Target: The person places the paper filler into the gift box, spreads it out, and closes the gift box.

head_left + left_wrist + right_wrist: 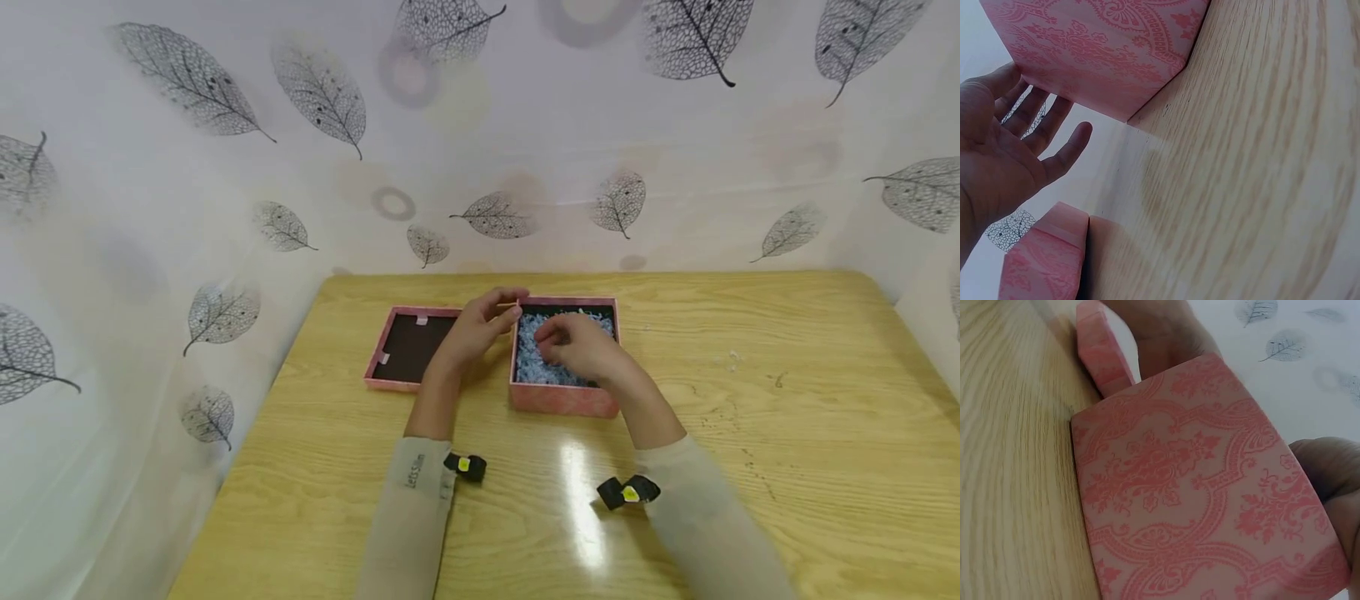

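Note:
A pink patterned box [564, 400] stands on the table, its top uncovered and its inside filled with pale blue shredded paper [531, 357]. My left hand [480, 323] touches the box's left rim near the far corner, thumb at the edge. In the left wrist view its fingers [1060, 156] reach out spread and fairly straight beside the box. Over the shredded paper, my right hand [581, 343] bends its fingers inward; whether any strands lie between them cannot be made out. The box's side hides most of that hand in the right wrist view.
A matching pink lid [382, 348] lies left of the box with its dark inside up, partly behind my left hand. Small scraps [733, 358] lie on the wooden table [750, 467] to the right. A leaf-printed sheet [525, 150] hangs behind the table.

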Tool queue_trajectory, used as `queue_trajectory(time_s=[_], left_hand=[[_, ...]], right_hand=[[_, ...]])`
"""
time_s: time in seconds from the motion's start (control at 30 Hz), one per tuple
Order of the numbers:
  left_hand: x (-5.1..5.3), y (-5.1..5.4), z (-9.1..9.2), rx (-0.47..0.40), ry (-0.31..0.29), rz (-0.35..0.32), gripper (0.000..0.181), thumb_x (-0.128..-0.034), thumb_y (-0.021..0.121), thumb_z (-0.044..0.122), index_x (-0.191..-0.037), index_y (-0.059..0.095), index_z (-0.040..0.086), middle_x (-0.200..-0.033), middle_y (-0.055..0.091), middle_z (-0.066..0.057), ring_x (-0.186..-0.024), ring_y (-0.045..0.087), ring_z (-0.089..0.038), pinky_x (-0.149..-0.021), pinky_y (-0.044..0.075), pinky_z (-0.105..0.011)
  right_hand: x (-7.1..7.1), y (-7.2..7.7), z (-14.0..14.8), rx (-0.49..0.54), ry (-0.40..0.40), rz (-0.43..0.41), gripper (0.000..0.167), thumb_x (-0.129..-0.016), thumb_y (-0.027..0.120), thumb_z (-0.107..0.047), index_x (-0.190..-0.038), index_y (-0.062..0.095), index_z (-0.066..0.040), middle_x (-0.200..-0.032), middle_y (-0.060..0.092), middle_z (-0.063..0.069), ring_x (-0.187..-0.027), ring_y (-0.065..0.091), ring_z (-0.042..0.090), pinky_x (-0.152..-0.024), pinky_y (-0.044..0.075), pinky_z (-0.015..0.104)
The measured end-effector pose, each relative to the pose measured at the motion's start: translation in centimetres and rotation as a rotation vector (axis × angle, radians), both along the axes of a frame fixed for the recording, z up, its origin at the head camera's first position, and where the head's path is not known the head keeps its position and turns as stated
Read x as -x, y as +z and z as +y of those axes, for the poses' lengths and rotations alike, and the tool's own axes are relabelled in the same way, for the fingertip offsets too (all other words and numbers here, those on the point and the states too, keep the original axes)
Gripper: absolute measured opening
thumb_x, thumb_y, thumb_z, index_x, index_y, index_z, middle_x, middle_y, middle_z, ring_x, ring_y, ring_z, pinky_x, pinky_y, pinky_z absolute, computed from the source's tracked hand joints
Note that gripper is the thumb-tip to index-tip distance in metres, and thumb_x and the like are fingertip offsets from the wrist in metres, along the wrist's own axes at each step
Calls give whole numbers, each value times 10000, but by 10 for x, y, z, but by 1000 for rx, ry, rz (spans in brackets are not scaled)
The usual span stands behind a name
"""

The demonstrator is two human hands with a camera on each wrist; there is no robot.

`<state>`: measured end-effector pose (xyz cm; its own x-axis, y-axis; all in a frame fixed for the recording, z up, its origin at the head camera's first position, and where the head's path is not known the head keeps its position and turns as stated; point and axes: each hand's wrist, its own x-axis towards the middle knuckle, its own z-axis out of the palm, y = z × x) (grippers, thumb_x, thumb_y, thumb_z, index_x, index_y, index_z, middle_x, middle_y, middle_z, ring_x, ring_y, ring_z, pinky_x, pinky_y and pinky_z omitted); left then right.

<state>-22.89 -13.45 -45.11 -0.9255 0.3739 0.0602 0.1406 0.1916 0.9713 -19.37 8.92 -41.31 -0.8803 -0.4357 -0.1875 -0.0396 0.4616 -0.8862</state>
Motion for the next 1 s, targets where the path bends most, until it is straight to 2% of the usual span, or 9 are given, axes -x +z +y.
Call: queue_trajectory(time_s=[0.13, 0.27, 0.37, 0.53, 0.67, 0.8, 0.9, 0.97, 1.0], left_hand=[[2, 1, 2, 4, -9, 19, 379, -1113, 575, 239, -1474, 600, 127, -1478, 573, -66, -1348, 563, -245, -1108, 508, -454], [3, 1, 3, 6, -13, 29, 378, -1114, 573, 238, -1472, 599, 121, -1474, 572, -71, -1347, 564, -248, -1109, 508, -459], [3, 0, 4, 3, -11, 33, 379, -1114, 574, 226, -1474, 595, 110, -1478, 573, -76, -1346, 565, -256, -1104, 511, -466], [1, -4, 3, 22, -14, 17, 386, -1115, 574, 257, -1480, 593, 136, -1509, 567, -38, -1373, 546, -248, -1118, 496, -469], [-3, 4, -10, 99, -28, 8, 422, -1129, 521, 365, -1517, 560, 204, -1545, 539, 1, -1426, 505, -233, -1150, 464, -490], [-9, 25, -41, 183, 23, -16, 544, -1136, 426, 491, -1589, 475, 194, -1613, 476, -46, -1510, 417, -262, -1217, 373, -530], [-16, 41, -73, 290, 126, -21, 623, -1130, 389, 540, -1630, 407, 168, -1653, 424, -96, -1533, 378, -307, -1248, 312, -546], [-23, 48, -96, 370, 198, -44, 654, -1126, 378, 556, -1653, 360, 169, -1680, 379, -112, -1547, 347, -340, -1254, 286, -565], [-26, 50, -106, 391, 223, -78, 669, -1125, 363, 565, -1669, 325, 176, -1693, 352, -123, -1533, 360, -366, -1228, 326, -583]], right_hand=[[2, -2, -1, -101, 89, 61, 361, -994, 614, 30, -1352, 622, 78, -1295, 670, 239, -1204, 641, 380, -1029, 542, 504], [2, -3, 0, -151, 159, 121, 560, -941, 666, 30, -1472, 511, 119, -1459, 573, 299, -1322, 580, 458, -1118, 474, 566], [2, -4, 0, -145, 175, 126, 626, -941, 706, 8, -1508, 466, 123, -1501, 538, 305, -1342, 567, 467, -1131, 463, 567], [-2, -7, 2, -115, 146, 147, 564, -989, 721, -76, -1496, 517, 64, -1462, 597, 243, -1298, 614, 416, -1088, 511, 538], [-7, -2, 0, -38, 65, 223, 441, -1047, 674, -154, -1446, 587, 10, -1389, 657, 184, -1236, 661, 368, -1021, 559, 526], [-16, 13, -8, 71, -46, 296, 387, -1071, 645, -174, -1411, 606, 8, -1348, 671, 175, -1237, 657, 341, -1050, 543, 505], [-28, 26, -21, 240, -95, 247, 386, -1095, 611, -188, -1429, 580, 2, -1376, 651, 153, -1296, 621, 304, -1119, 499, 453], [-38, 31, -35, 404, -91, 158, 403, -1120, 561, -204, -1455, 546, 19, -1429, 616, 163, -1358, 581, 307, -1155, 468, 430], [-44, 33, -42, 473, -83, 103, 423, -1133, 529, -229, -1474, 528, 22, -1457, 600, 168, -1382, 567, 313, -1168, 455, 423]])
